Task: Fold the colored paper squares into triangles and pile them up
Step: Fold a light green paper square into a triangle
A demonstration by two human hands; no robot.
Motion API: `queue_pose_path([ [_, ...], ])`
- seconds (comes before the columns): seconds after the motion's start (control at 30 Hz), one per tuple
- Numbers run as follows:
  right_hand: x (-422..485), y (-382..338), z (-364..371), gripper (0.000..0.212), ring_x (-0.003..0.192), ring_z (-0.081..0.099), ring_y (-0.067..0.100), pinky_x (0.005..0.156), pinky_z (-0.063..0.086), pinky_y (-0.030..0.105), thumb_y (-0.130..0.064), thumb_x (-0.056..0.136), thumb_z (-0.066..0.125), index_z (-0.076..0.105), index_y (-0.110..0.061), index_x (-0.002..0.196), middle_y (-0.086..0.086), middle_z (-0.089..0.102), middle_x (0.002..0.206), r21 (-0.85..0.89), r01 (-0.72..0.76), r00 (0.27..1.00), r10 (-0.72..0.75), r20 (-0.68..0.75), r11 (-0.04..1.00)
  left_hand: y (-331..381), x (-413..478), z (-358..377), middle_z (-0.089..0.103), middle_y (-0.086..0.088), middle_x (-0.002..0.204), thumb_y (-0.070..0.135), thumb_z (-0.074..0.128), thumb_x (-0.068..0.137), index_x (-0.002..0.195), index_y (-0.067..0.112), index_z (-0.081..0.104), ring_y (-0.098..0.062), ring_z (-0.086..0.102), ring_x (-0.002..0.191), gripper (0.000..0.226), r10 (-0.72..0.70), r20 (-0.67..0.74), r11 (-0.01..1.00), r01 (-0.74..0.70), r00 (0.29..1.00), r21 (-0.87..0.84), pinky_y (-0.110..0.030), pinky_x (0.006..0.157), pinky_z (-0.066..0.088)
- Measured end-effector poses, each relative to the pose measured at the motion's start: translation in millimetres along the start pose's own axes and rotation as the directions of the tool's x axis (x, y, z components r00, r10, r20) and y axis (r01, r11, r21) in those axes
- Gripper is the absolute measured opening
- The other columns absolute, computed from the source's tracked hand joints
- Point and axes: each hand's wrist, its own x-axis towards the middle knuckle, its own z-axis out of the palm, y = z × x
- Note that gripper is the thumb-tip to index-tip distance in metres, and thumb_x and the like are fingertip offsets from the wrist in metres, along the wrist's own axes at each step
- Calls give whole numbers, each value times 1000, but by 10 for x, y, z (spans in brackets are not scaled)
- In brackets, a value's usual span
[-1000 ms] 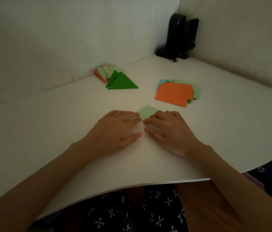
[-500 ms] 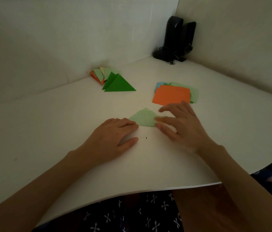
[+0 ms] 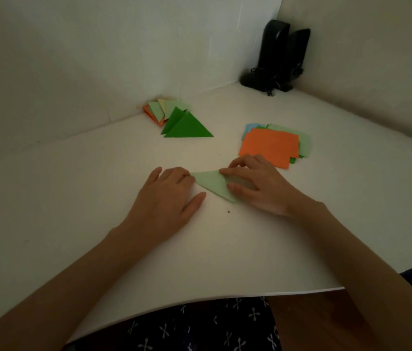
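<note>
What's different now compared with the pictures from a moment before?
The right hand slid right, uncovering the light green triangle, which turned point-down in the view; that hand's index finger and thumb now rest on it. The left hand stays flat, fingertips at the paper's left corner. The folded pile and square stack are unchanged.

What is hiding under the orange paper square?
Under the orange paper square more sheets peek out: a light blue corner, dark green slivers and a light green edge. Their middles are covered, so how many lie there cannot be told.
</note>
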Motion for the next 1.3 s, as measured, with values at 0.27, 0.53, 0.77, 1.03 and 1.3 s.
queue_pose_path([
  [0.27, -2, 61, 85, 67, 107, 36, 17, 96, 24, 23, -59, 80, 30, 50, -26, 135, -2, 45, 122, 33, -1, 1000, 0, 25, 999, -41, 76, 44, 65, -6, 110, 31, 50, 85, 106, 10, 68, -15, 52, 98, 34, 263, -217, 938, -302, 940, -169, -28, 86, 35],
  [0.53, 6, -46, 68, 60, 105, 30, 13, 95, 22, 21, -56, 87, 25, 49, -29, 135, -9, 37, 111, 50, 8, 999, -10, 39, 999, 32, 82, 2, 69, -6, 88, 30, 51, 85, 93, 11, 72, -26, 66, 69, 30, 362, -296, 922, -386, 884, -23, -29, 71, 43],
  [0.77, -65, -123, 32, 61, 112, 27, 3, 97, 17, 5, -63, 81, 41, 49, -30, 133, -11, 38, 116, 238, 1, 997, -18, 69, 971, 67, 47, 29, 68, -6, 83, 22, 46, 92, 98, 18, 54, -27, 65, 64, 11, 307, -262, 940, -335, 915, -69, -35, 46, 51],
  [1.03, -117, -69, 25, 23, 91, 62, 23, 80, 50, 40, -24, 88, 58, 69, -4, 94, 8, 67, 96, 293, 288, 956, -256, -143, 912, 12, 64, -10, 67, -10, 93, 24, 44, 91, 94, 5, 69, -27, 65, 76, 31, 291, -139, 897, -320, 947, -304, -34, 67, 45],
  [1.3, -103, -78, 17, 27, 88, 58, 16, 78, 50, 35, -34, 86, 58, 72, -12, 94, 1, 59, 96, 199, 258, 966, -252, -55, 945, -43, -43, -158, 68, 0, 99, 28, 45, 86, 96, 16, 72, -18, 66, 80, 32, 370, -60, 885, -372, 927, -282, -25, 64, 52],
])
